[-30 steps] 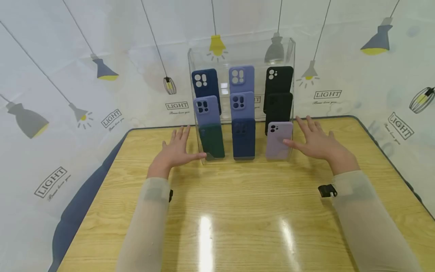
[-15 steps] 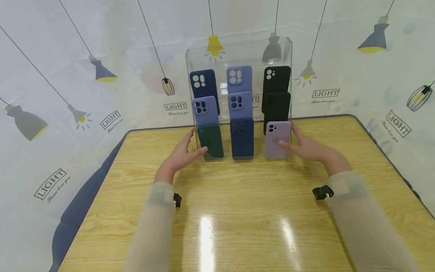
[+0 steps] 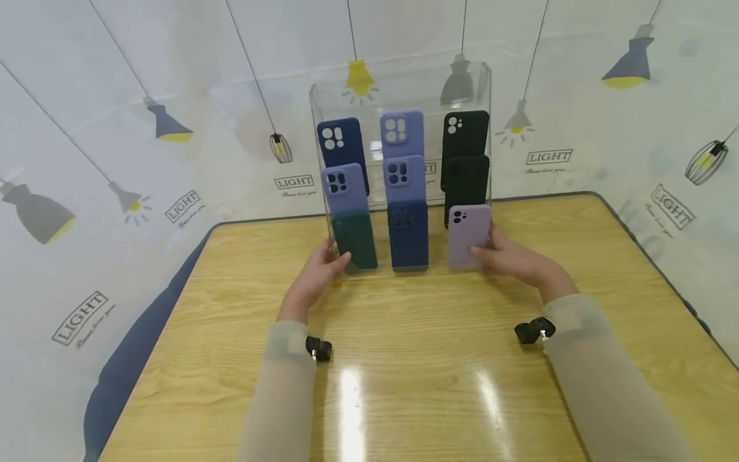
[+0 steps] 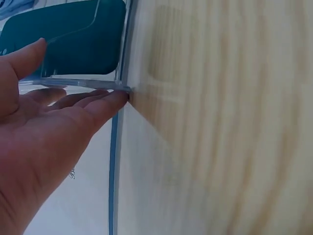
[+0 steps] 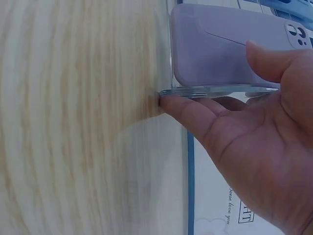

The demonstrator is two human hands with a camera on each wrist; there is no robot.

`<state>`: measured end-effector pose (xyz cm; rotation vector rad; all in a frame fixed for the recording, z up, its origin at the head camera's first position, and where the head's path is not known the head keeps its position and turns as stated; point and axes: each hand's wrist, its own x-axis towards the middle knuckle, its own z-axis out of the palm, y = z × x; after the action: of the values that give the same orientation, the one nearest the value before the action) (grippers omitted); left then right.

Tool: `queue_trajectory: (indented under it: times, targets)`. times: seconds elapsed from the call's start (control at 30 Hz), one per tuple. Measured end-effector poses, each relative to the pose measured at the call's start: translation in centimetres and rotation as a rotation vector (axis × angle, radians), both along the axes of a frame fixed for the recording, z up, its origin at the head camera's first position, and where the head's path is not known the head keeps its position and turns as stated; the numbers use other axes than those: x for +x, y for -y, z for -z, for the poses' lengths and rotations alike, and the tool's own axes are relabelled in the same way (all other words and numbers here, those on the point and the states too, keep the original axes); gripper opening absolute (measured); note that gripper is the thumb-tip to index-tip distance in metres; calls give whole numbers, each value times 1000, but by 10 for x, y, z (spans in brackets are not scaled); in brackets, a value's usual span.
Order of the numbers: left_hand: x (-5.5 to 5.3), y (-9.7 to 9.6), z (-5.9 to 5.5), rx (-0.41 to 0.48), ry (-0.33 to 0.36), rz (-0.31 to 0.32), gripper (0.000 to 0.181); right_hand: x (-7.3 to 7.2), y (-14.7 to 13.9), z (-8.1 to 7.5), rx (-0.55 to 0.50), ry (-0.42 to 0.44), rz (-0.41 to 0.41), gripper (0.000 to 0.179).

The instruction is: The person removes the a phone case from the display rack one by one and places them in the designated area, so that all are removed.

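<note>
Reaching forward over the wood-grain table (image 3: 416, 333), two pale sleeves (image 3: 612, 378) come in from the near edge, each with a small black device (image 3: 534, 330) on the inner side of its cuff. Beyond the cuffs, the left hand (image 3: 315, 277) grips the lower left side of a clear stand (image 3: 410, 96): its thumb is in front, level with the green case (image 3: 355, 244), and its fingers lie against the outside of the side wall, down near the table top. Matching it, the right hand (image 3: 512, 258) grips the lower right side, its thumb in front of the lilac case (image 3: 469, 237) and its fingers along the outer wall by the bottom corner. So the stand is upright on the table, between the two hands and touching both.

Phone cases stand in it in three stepped columns. Nearest is the low row: green beside the left hand, dark blue (image 3: 408, 240) in the middle, lilac beside the right hand. Behind and above come two violet-blue cases (image 3: 405, 183) and a black one (image 3: 467, 181). Farthest back are a navy case (image 3: 342, 141), another violet-blue one and another black one. Past the table's dark-edged back rim hangs a white sheet (image 3: 248, 96) printed with lamps and the word LIGHT.
</note>
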<state>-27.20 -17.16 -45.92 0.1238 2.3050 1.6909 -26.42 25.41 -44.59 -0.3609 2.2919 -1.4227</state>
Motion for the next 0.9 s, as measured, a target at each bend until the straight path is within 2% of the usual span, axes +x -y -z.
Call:
queue_trajectory:
  times: [0.23,0.4,0.53,0.7,0.8,0.9]
  targets:
    - [7,-2,3,47,25,2,82,4,9,5,-33,27,38,89]
    - [12,-5,0,24,28,-26,80,5,11,8,-73,51,50,89]
    - [11,-9,-5,4,28,-32,81,6,8,8,-76,43,55,92]
    - [9,-11,-10,-87,5,-40,86,9,7,7,-62,24,73,91]
    - [8,-11,-13,-160,-2,-49,86,7,9,6,-25,-6,83,89]
    - [9,-10,-13,-186,1,-46,86,6,9,4,35,-32,88,90]
